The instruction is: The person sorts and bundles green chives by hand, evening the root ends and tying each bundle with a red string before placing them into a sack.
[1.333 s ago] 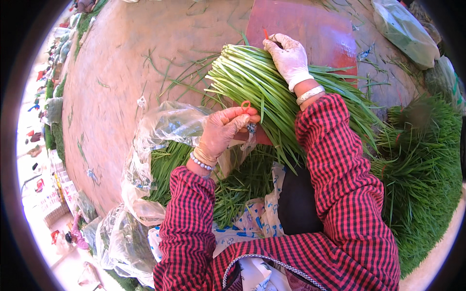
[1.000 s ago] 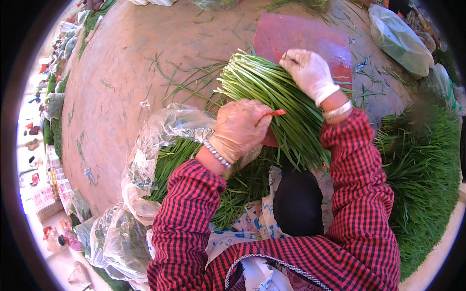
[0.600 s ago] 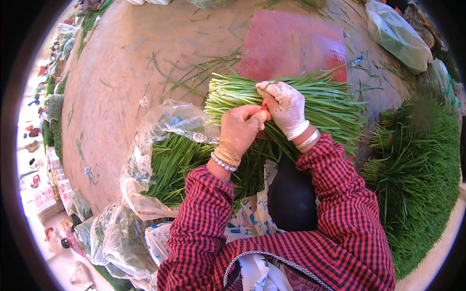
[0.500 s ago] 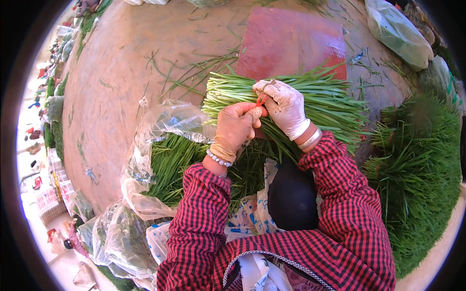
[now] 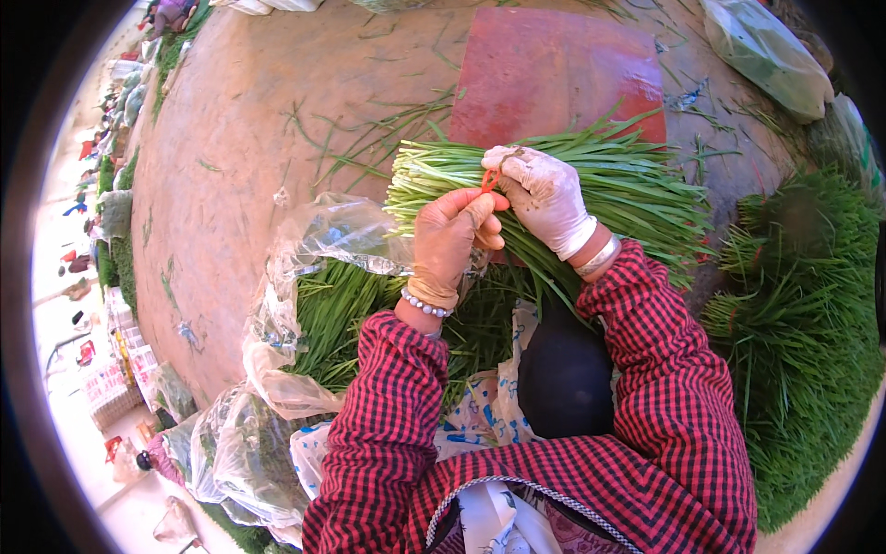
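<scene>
A thick bundle of garlic chives [image 5: 609, 189] lies crosswise before me, pale cut ends to the left and green tips to the right. At its near side my left hand [image 5: 454, 229] pinches a red tie [image 5: 491, 179] between thumb and forefinger. My right hand [image 5: 544, 196], in a soiled whitish glove, rests against the bundle with its curled fingers closed on the upper part of the same tie. The tie forms a small loop between both hands. How it passes beneath the bundle is hidden.
A red board [image 5: 554, 78] lies beyond the bundle. Loose chives lie in an opened clear plastic bag [image 5: 277, 369] at left. Many tied bundles [image 5: 794, 369] stand at right, below a filled plastic sack [image 5: 771, 60]. Stray leaves [image 5: 369, 138] litter the floor.
Both hands have shifted only slightly while keeping their pinch on the tie. The red loop now stands up more openly between the fingers. The bundle stays in place.
</scene>
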Tool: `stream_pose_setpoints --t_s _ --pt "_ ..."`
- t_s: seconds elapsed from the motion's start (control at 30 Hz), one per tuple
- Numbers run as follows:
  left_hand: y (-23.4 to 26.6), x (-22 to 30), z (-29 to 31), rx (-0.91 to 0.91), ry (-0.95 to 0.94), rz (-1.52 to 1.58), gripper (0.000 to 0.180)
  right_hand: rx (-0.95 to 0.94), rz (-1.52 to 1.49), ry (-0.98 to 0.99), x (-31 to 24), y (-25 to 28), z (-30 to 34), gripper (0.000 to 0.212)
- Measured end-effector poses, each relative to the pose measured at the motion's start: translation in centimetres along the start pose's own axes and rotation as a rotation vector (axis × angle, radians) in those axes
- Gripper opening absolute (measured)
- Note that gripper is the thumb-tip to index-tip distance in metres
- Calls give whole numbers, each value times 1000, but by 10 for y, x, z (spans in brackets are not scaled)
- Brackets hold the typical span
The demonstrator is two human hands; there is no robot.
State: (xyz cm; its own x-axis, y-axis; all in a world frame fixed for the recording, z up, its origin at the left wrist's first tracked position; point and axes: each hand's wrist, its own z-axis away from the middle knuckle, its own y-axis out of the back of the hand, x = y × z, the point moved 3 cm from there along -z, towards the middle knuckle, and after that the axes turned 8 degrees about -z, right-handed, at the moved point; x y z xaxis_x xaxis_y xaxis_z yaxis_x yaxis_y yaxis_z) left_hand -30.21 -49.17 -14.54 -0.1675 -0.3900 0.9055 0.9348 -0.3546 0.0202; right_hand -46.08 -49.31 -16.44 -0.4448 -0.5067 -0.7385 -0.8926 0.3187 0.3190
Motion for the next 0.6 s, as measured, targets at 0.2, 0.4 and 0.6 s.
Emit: stream_pose_setpoints --t_s 0.2,0.4,0.6 --pt "-1 5 -10 37 62 -30 18 -22 -219 -202 12 1 2 13" --pt "-3 1 -23 86 157 23 16 -143 -359 -292 16 5 -5 27" --pt "-13 8 -22 212 86 -299 14 -169 -347 -393 13 5 -8 25"
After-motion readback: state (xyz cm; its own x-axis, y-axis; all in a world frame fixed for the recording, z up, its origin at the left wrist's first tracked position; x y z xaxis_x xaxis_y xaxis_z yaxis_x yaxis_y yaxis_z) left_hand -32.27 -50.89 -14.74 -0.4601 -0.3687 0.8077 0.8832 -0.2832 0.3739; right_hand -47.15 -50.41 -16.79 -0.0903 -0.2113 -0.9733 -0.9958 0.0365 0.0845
